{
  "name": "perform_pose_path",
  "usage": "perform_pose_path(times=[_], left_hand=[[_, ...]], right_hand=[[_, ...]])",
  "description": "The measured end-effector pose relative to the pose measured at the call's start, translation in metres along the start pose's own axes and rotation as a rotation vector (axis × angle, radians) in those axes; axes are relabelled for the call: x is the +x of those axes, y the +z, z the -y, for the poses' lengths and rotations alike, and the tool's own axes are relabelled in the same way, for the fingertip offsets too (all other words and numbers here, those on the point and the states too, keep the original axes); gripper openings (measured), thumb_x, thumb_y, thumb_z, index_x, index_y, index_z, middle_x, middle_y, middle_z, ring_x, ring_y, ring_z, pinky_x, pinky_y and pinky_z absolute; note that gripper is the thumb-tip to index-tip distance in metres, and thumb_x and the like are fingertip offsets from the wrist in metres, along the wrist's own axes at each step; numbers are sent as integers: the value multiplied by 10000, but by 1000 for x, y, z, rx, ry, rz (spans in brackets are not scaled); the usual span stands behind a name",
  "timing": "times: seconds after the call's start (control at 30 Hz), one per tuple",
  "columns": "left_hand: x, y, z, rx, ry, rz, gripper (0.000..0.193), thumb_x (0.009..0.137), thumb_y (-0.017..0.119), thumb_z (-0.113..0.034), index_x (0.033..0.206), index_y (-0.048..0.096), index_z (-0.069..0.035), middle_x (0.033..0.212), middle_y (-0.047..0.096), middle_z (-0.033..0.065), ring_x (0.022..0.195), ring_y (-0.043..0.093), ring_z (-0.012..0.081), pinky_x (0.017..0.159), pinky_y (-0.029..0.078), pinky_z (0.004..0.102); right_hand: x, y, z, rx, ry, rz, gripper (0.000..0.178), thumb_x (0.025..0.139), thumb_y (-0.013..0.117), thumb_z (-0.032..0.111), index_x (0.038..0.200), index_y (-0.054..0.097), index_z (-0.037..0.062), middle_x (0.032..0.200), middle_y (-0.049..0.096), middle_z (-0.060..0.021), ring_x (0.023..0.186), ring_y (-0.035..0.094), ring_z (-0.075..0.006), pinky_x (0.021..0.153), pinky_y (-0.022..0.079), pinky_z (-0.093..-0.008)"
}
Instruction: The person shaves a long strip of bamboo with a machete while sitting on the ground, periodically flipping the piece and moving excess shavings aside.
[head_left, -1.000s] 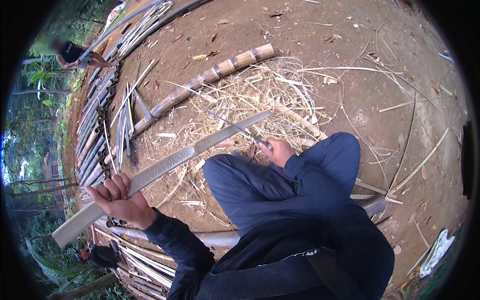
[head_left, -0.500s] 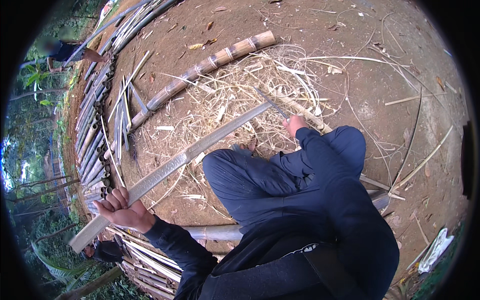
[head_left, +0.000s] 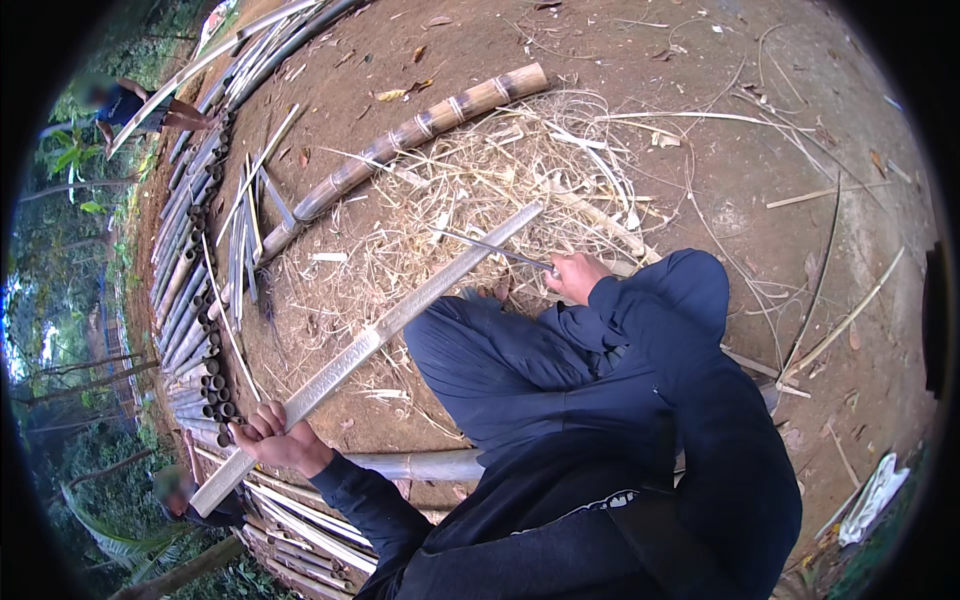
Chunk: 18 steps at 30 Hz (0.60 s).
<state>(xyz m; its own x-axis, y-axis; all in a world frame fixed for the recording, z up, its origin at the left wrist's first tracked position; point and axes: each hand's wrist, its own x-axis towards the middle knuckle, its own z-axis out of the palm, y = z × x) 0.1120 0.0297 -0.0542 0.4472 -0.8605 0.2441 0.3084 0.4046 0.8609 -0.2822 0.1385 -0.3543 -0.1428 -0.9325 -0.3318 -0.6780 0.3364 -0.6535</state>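
Note:
A long, flat bamboo slat (head_left: 372, 337) slants from the lower left up across the space before my knees, with a node ridge partway along it. My left hand (head_left: 280, 442) is closed around its lower part, some way in from the near end. The fingers of my right hand (head_left: 577, 276) are wrapped round the handle of a thin-bladed knife (head_left: 500, 251), near my right knee. The handle is mostly hidden in the fist. The blade points left and crosses the upper part of the slat; whether it touches is hard to tell.
A pile of pale shavings (head_left: 455, 205) covers the ground ahead, beside a thick bamboo pole (head_left: 425, 126). Stacked bamboo tubes (head_left: 190, 270) line the left. One person (head_left: 140, 105) handles a long strip at upper left; another person (head_left: 178, 490) is at lower left. Loose strips lie right.
My right hand and the knife have moved left and nearer, down along the slat. The slat and my left hand have shifted to the right. The far person's long strip has turned.

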Motion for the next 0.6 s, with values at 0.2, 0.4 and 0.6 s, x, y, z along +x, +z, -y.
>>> perform_pose_path(times=[0.2, 0.4, 0.6], left_hand=[[-7, 6, 6, -2, -4, 8, 503, 1008, 427, -276, 585, 172, -188, 499, 134, -45, 437, 151, 86, 444, 180, 261], [-16, -4, 1, 35, -53, -78, 484, 1009, 405, -268, 591, 173, -193, 493, 138, -43, 440, 129, 90, 434, 157, 259], [-21, 4, -3, 34, 17, -96, 483, 1004, 424, -276, 597, 179, -192, 498, 149, -44, 439, 130, 90, 441, 162, 262]], right_hand=[[33, 4, -43, 29, 218, -98, 348, 908, 575, 311, 956, 663, -22, 844, 679, -232, 790, 677, -378, 764, 541, -467], [12, 27, -80, -22, 163, -70, 339, 922, 549, 314, 1005, 634, -4, 841, 681, -214, 790, 679, -362, 774, 540, -457], [20, -15, -43, -115, -9, -75, 369, 900, 577, 334, 881, 675, -22, 797, 660, -279, 776, 670, -414, 754, 536, -489]])
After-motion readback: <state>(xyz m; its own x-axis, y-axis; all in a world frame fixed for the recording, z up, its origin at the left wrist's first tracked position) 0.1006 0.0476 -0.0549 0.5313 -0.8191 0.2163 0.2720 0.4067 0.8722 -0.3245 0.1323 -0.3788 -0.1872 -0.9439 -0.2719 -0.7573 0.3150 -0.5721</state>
